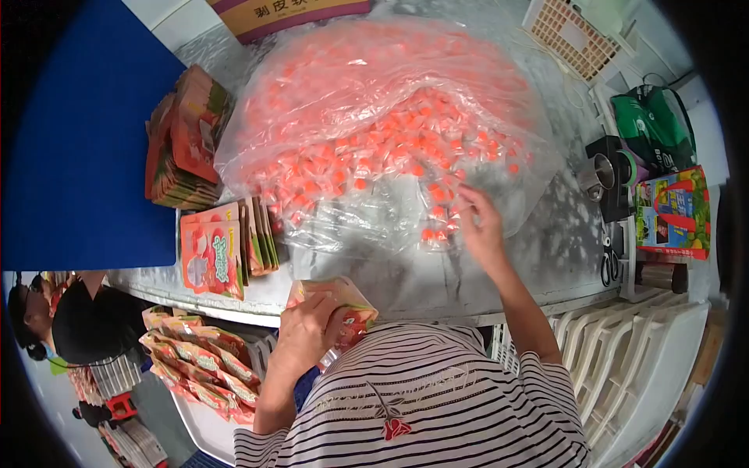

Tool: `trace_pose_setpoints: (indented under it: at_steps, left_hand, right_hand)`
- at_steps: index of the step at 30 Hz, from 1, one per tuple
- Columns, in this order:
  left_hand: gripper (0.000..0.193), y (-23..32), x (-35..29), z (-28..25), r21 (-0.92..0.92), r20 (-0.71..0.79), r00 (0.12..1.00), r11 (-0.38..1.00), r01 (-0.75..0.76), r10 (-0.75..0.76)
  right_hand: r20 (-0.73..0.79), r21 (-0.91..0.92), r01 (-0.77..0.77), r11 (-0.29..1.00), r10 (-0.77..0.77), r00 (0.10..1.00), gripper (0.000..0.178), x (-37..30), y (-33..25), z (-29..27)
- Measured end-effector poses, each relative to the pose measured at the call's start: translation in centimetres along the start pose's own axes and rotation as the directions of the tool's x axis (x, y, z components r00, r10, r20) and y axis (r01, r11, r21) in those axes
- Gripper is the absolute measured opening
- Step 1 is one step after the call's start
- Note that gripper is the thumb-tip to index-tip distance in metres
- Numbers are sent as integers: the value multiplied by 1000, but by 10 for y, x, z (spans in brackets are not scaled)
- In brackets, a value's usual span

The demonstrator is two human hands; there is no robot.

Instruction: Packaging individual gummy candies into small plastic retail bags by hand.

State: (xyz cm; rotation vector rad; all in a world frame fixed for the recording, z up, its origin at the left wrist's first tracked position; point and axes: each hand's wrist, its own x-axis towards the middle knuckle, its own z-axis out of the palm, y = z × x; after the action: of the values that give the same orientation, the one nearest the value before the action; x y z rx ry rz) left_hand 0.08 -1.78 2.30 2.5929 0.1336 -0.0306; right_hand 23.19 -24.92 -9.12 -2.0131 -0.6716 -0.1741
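My left hand (pixel 304 331) is closed on the upper part of a red and pink pouch (pixel 353 326), held against the table's front edge close to my striped shirt. My right hand (pixel 482 226) reaches over the table with its fingers stretched toward small wrapped orange-red candies (pixel 438 214). Its fingertips are at the right side of a short row of these candies; whether they touch one I cannot tell. Behind them a large clear plastic bag (pixel 351 86) lies spread open, with a heap of the same candies in and in front of its mouth.
Flat pouches stand stacked (pixel 181 148) and in a smaller bundle (pixel 214 253) at the left, beside a blue panel (pixel 86 140). Filled pouches (pixel 203 363) lie in a white tray below. At the right are scissors (pixel 608 261), a colourful bag (pixel 672 214) and stacked white trays (pixel 624 359).
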Motion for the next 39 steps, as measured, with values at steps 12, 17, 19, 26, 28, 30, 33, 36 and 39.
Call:
trace_pose_setpoints:
  at_steps: [12,17,19,26,28,30,33,36,39]
  left_hand:
    - [11,-1,0,4,-30,10,998,998,58,-58]
    - [11,-3,1,8,-27,29,997,997,73,-73]
    - [11,-3,2,9,-27,43,996,996,85,-84]
    - [11,-3,-2,10,-57,-26,998,997,60,-61]
    - [11,-6,-3,10,-60,-31,998,996,60,-62]
    - [11,-5,-5,6,-61,-48,996,995,77,-80]
    - [11,-6,-6,5,-58,-40,995,995,85,-87]
    - [11,-8,-8,6,-68,-72,993,994,87,-92]
    - [11,-10,-11,5,-69,-61,990,990,120,-125]
  right_hand:
    - [212,-83,-67,994,83,974,35,-33,4,-6]
    - [274,-131,0,991,36,961,51,-31,-33,6]
    - [324,-177,46,983,14,946,57,-39,-34,21]
    - [368,111,10,994,-50,928,44,-47,-55,55]
    - [320,278,-142,950,48,946,38,-32,-47,55]
    - [166,17,177,984,-177,970,33,-9,-26,52]
    - [293,-181,231,956,-171,941,29,12,-21,46]
    - [394,-149,275,950,-199,897,24,10,-21,47]
    - [452,-24,252,967,-215,866,22,1,-20,42]
